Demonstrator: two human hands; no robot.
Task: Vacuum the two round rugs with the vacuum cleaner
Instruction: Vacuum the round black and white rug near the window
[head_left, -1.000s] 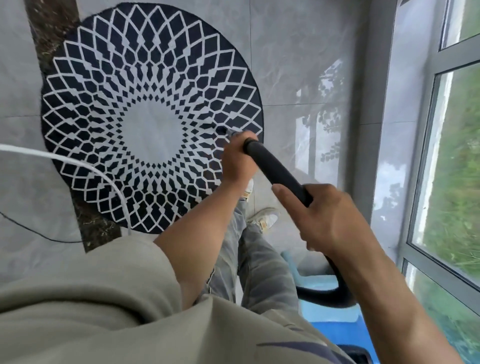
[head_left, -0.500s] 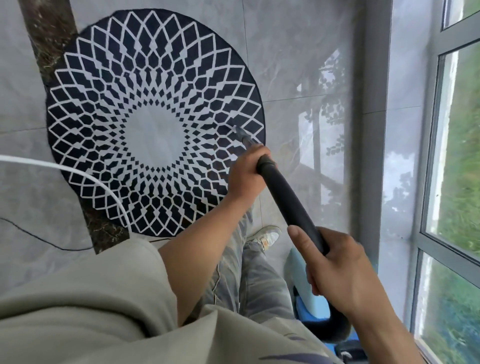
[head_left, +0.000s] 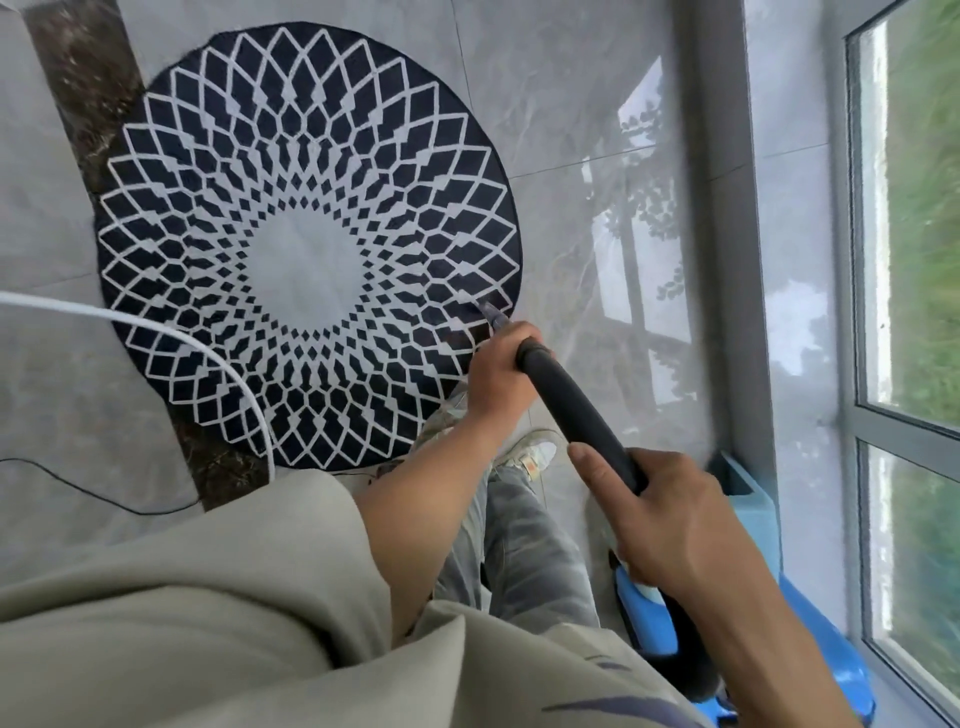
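Nozzle (head_left: 492, 313) has slid outward across the round rug (head_left: 306, 156) and now sits at its right rim, tip blurred. Far left, a white cable (head_left: 156, 326) curves in front of the rug's lower-left part; whether it hangs or lies flat, I can't tell. A thin black cord (head_left: 104, 496) trails over the grey tile floor (head_left: 47, 395) below it. A dark stone strip (head_left: 78, 88) runs under the rug's left side. Open tile lies left of the rug and again between its right edge and the window wall.

Left hand (head_left: 497, 374) wraps the front end of the black hose (head_left: 571, 410), just behind the nozzle, fingers out of sight. Right hand (head_left: 670, 525) is clamped round the hose further back, index finger stretched along it. Blue vacuum cleaner (head_left: 841, 680) stands by the window (head_left: 909, 260), half hidden behind that arm and cut off at the bottom edge.
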